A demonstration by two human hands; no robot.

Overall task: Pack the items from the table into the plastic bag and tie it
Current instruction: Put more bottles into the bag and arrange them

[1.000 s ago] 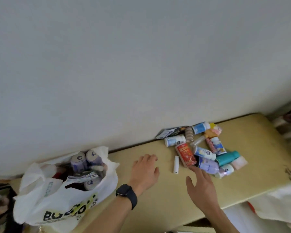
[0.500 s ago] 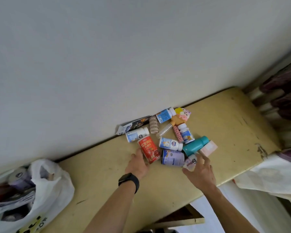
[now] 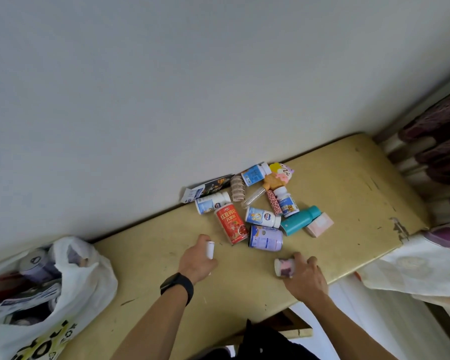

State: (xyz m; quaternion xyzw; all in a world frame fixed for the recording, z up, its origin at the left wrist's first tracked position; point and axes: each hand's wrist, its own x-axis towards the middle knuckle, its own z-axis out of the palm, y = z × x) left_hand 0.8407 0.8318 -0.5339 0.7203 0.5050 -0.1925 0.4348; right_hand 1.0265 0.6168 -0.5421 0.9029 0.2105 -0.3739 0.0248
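A white plastic bag [image 3: 70,294] stands open at the table's left end, holding cans and packets. My left hand [image 3: 196,262], with a black watch on its wrist, is closed on a small white tube [image 3: 210,250]. My right hand [image 3: 305,278] grips a small pink-and-purple bottle [image 3: 284,267] near the front edge. Beyond both hands lies a pile: a red can [image 3: 231,222], a lilac can [image 3: 266,237], a teal bottle [image 3: 300,220], a pink box [image 3: 319,224], several white bottles with blue labels and a dark carton [image 3: 208,188] against the wall.
The yellow table [image 3: 151,255] runs along a grey wall. Its right end has chipped paint beside white cloth [image 3: 421,266] and striped dark bedding [image 3: 437,152]. A dark garment and a wooden frame sit below the front edge.
Both hands drew back from the pile toward me, the left now holding the white tube and the right the pink-and-purple bottle. The view shifted slightly, showing more of the bag.
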